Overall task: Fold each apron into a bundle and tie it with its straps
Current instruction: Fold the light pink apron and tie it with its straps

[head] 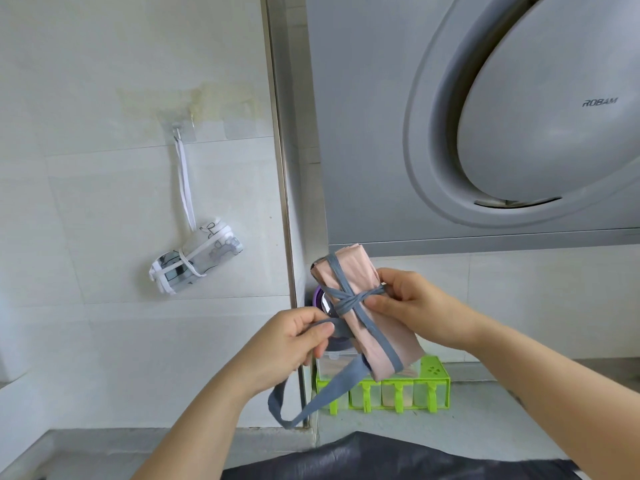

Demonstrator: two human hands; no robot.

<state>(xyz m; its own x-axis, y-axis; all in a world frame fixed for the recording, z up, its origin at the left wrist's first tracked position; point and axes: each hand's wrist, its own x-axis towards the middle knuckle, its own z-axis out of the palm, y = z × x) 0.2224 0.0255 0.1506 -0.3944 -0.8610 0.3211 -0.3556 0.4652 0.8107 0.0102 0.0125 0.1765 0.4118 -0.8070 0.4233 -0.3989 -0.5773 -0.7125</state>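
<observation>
Pink apron bundle (370, 327) is held in mid-air, centre of view, in front of the wall corner; it is rolled into a tight oblong and tilted, with the top end far-left and the bottom end near-right. Grey straps (348, 301) cross over its face in a knot. Left hand (291, 344) has its fingers curled, thumb and forefinger pinching one strap end just left of the bundle's edge. Right hand (415, 306) pinches the other strap end at the bundle's right edge, fingers curled in against the fabric. A long grey loop (294, 407) hangs free below the left wrist, clear of the counter. Behind the bundle are a purple-lidded jar (319, 295) and a green rack (440, 379) of clear boxes on the counter, close under the bundle's lower end. Range hood (450, 133) overhangs far-right, its bottom lip just above the bundle's top. On the left, the tiled wall carries a white patterned bundle (197, 261), already tied and hung from a hook (178, 128), well apart from the hands, with bare tile around it. Metal corner trim (282, 168) runs vertically between wall and hood.
</observation>
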